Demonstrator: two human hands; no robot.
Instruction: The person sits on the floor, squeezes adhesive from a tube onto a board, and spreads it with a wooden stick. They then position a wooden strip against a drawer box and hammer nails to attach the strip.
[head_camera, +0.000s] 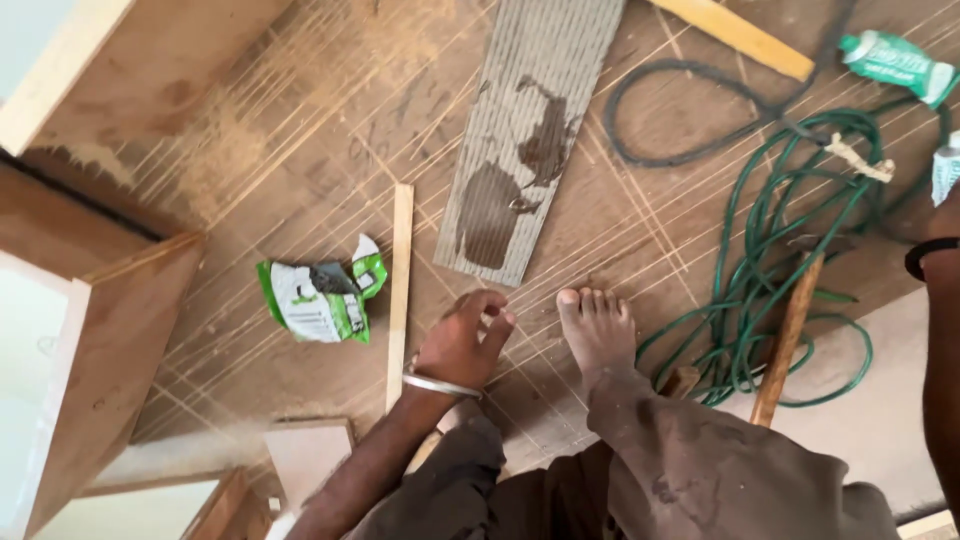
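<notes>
Step in hand, by judgement: the left hand (462, 342) is reaching down to the floor (300, 180), its fingers curled loosely and apart from one another, clamped on nothing that can be seen. It sits just beside the lower part of a thin wood strip (400, 290) and just below the near end of a grey ridged board (530, 140); whether the fingertips touch the floor or some small item there cannot be told. The right hand is out of view; only a forearm with a dark wristband (930, 255) shows at the right edge, so its state cannot be told. Any pick-up from here would call for a flat pinch, since the strip lies flush.

Materials: the floor is brown sheet board, scored with pale lines and dusted with sawdust. The grey board is finely grooved and stained dark. A crumpled green-and-white packet (320, 295) lies left of the strip. A bare foot (597, 330) rests beside the hand. A coiled green hose (790, 260) and a wooden handle (788, 340) lie to the right.
</notes>
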